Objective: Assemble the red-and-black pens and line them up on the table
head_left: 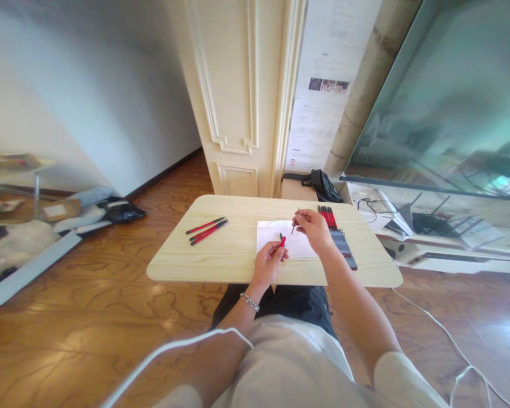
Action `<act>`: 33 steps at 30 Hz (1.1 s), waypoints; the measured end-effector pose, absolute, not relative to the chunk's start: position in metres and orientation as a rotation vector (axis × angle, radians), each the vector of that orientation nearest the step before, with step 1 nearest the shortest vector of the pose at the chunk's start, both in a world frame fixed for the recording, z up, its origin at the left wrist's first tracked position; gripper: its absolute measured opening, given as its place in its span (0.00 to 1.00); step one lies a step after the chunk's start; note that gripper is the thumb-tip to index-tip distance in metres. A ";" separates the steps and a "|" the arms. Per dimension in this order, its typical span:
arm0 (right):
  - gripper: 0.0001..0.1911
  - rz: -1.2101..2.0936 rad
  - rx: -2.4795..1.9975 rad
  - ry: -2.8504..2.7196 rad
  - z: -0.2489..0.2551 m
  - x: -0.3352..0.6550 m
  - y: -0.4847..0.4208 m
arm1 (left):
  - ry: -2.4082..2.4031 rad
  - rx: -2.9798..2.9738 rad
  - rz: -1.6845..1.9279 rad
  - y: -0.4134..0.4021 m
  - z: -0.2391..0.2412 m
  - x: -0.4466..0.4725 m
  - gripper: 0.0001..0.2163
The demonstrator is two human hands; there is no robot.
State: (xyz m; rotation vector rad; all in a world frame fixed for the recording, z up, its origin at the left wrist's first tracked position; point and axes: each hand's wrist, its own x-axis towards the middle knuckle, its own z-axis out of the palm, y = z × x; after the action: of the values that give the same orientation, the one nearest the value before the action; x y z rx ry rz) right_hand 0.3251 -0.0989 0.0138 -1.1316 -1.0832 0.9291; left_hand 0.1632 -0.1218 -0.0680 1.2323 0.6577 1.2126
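On the left of the table (174, 263), three pens (208, 233) lay slanted, one a little apart from a close pair. A knock to the table could have set them rolling toward the near edge. A white cord (174, 343) showed across my left forearm; a snag on it might have jerked my grip. Farther right, over the paper (266, 230), my left hand (268, 262) had its fingers closed round a red pen (283, 242), dark end pointing far. Just beyond and to the right, my right hand (309, 222) pinched a thin stick (294, 224) between thumb and fingertips, leaning slightly and apart from the red pen. So slight a hold could have let it slip; pressed down askew, it might have bent or skidded off. At the far right lay a row of pens (328, 216), with a dark slab (345, 249) just on their near side. A careless swing of my right wrist could have scattered the row or shoved the slab.
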 end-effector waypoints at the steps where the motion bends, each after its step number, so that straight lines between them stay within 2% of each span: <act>1: 0.15 0.937 -1.077 -1.052 0.019 0.322 -0.101 | 0.661 1.241 1.211 -0.122 -0.068 0.163 0.15; 9: 0.17 0.940 -1.030 -0.989 0.026 0.313 -0.106 | 0.671 1.280 1.213 -0.122 -0.068 0.163 0.14; 24: 0.12 0.934 -1.208 -1.288 -0.005 0.305 -0.112 | 0.669 1.210 1.199 -0.123 -0.068 0.163 0.17; 33: 0.11 0.971 -1.233 -1.311 -0.006 0.306 -0.114 | 0.662 1.193 1.165 -0.123 -0.070 0.164 0.18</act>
State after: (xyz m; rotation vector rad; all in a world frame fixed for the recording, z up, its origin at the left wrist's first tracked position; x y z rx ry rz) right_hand 0.3060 -0.1140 -0.0059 -1.2330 -1.3114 0.9711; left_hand 0.1635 -0.1225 -0.0698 1.1928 0.6622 1.1654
